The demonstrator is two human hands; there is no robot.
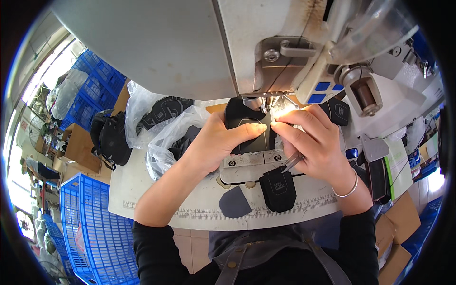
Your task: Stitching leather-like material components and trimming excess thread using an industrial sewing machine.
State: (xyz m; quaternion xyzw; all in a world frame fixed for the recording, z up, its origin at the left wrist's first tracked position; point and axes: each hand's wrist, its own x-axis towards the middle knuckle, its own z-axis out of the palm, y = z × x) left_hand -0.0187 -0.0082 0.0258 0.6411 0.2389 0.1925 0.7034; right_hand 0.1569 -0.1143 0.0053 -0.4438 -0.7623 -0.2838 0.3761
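A grey-white sewing machine (152, 42) fills the far side, its head above the white table (161, 211). A blue basket (102, 223) stands at the near left, and a clear plastic bag (159, 154) with dark pieces lies on the table's left side. The right hand (308, 142) has its thumb and fingertips pressed together just beside the lit needle area; its grip also pinches a metal tool (292, 161) lower down. The left hand (221, 140) presses its thumb on a black cloth piece (254, 145), which lies below the needle area; its other fingers are hidden, so I cannot tell whether this grip pinches. Nearer lie a black patch (278, 192) and, to its left, a smaller grey patch (234, 203). A thin bracelet (353, 190) circles the right wrist.
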